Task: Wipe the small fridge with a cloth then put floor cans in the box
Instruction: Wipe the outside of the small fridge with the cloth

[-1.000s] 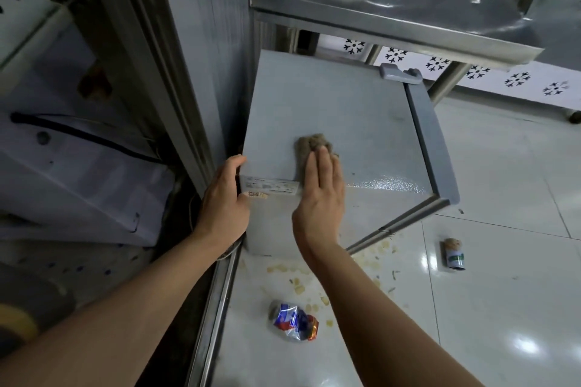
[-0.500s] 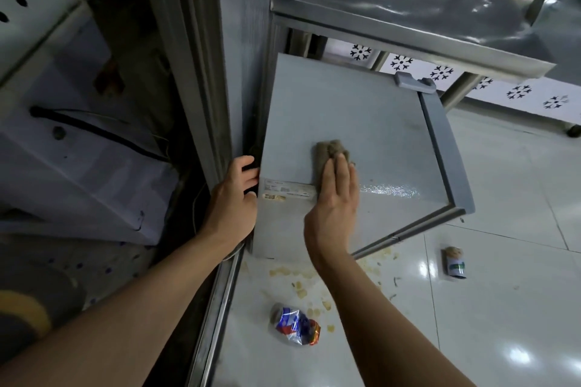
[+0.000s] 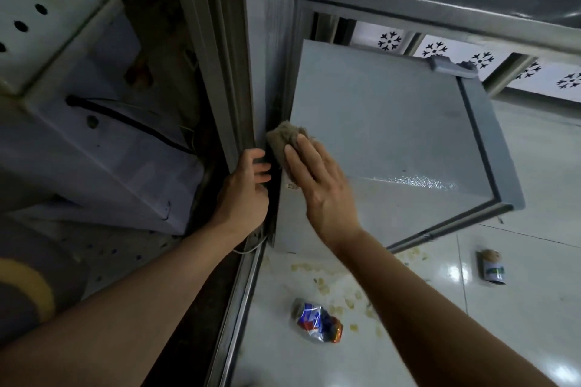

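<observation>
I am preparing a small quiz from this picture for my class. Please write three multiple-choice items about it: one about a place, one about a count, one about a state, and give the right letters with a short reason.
1. Where on the small fridge is the cloth?
A. at the top's left edge
B. on the door handle
C. in the middle of the top

2. How many cans lie on the floor?
A. none
B. two
C. four

3. How does the right hand meet the cloth?
A. it hovers apart from it
B. it squeezes it in a fist
C. it presses it flat under open fingers

Answers:
1 A, the cloth sits at the left edge, close to the left hand.
2 B, a crushed blue and red can and a green-labelled can show.
3 C, the fingers lie straight over the cloth.
</observation>
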Available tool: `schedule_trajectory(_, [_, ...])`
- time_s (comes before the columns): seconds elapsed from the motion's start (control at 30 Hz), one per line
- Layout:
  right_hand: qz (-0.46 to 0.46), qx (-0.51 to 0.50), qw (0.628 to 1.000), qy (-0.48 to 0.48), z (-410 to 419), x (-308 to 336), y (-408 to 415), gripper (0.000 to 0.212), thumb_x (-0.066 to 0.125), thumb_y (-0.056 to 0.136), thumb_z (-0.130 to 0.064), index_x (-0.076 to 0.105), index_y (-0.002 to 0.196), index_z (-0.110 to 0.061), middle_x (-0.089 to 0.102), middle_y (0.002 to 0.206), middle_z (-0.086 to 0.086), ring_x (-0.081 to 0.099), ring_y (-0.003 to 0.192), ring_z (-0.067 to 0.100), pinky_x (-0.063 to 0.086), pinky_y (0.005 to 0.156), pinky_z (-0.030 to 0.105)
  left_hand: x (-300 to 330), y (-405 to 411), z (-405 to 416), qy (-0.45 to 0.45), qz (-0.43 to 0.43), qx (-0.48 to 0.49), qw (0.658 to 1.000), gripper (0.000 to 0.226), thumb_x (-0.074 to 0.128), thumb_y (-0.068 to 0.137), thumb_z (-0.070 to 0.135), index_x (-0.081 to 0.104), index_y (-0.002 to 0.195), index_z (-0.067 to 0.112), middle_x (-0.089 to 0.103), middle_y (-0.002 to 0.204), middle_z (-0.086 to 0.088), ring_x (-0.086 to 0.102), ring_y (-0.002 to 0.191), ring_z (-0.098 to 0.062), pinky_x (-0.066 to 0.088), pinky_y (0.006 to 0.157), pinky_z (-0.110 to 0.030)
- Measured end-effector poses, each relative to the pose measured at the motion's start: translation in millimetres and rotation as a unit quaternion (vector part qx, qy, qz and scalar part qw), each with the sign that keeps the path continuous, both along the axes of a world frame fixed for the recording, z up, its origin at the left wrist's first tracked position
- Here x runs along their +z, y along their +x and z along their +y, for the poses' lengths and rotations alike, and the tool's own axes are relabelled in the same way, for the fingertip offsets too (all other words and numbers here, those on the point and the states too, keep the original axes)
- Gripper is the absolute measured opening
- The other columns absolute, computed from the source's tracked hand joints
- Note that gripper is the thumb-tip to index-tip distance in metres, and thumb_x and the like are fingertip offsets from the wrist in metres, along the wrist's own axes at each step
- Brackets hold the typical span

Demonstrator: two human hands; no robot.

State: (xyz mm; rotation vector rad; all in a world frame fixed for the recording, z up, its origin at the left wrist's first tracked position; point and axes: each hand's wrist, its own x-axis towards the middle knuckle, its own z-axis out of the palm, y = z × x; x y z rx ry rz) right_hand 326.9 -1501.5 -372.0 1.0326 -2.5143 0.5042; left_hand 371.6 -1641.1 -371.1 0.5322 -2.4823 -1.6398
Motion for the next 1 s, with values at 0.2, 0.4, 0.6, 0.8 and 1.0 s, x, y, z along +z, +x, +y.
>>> schedule_trajectory(0.2, [0.069,-0.016,0.997,-0.019,75.8,-18.8,-14.1,0.039,0.037,0.095,-0.002,0.05,0.132,0.001,0.044,0.14,0.021,0.039,0.132,0.039,0.037,0.107,0.046,-7.8,-2.6,22.1,0.002,0.004,0.005,1.0,0.058,0.041,0.082,-0.016,0.037,0.131,0.014,0.053,0.123,0.001,0.053,0.117,-0.015,0.042,0.104,-0.039])
schedule_trajectory(0.4, [0.1,-0.045,0.994,-0.026,79.0,-28.4,-16.7,0.047,0.042,0.089,-0.002,0.046,0.136,-0.001,0.044,0.141,0.022,0.037,0.132,0.04,0.033,0.107,0.054,-20.1,-1.9,39.7,0.027,0.038,0.089,0.995,0.055,0.04,0.077,-0.018,0.046,0.122,0.014,0.056,0.127,-0.003,0.052,0.12,-0.013,0.044,0.101,-0.037])
schedule_trajectory(0.6, [0.158,-0.054,0.985,-0.044,72.1,-51.2,-20.1,0.054,0.051,0.089,-0.013,0.039,0.141,-0.008,0.037,0.146,0.018,0.028,0.138,0.038,0.018,0.116,0.049,-38.4,-3.8,45.3,0.003,0.119,0.113,0.986,0.052,0.039,0.077,-0.019,0.049,0.112,0.018,0.059,0.113,0.004,0.055,0.106,-0.004,0.043,0.075,-0.003])
schedule_trajectory(0.8, [0.264,-0.075,0.954,-0.119,57.0,-77.0,-30.5,0.051,0.058,0.091,-0.014,0.043,0.139,-0.009,0.04,0.145,0.017,0.029,0.136,0.037,0.018,0.115,0.047,-61.9,-1.5,46.2,0.007,0.233,0.102,0.967,0.053,0.042,0.08,-0.016,0.048,0.115,0.024,0.061,0.111,0.011,0.057,0.108,0.002,0.045,0.081,-0.006])
schedule_trajectory(1.0, [0.346,-0.081,0.917,-0.179,44.3,-91.7,-40.4,0.046,0.053,0.092,-0.006,0.046,0.137,-0.009,0.04,0.146,0.014,0.03,0.136,0.035,0.017,0.115,0.044,-75.9,-2.9,47.7,-0.013,0.314,0.105,0.943,0.041,0.046,0.086,-0.005,0.05,0.101,0.033,0.061,0.105,0.015,0.057,0.102,0.007,0.046,0.076,-0.006])
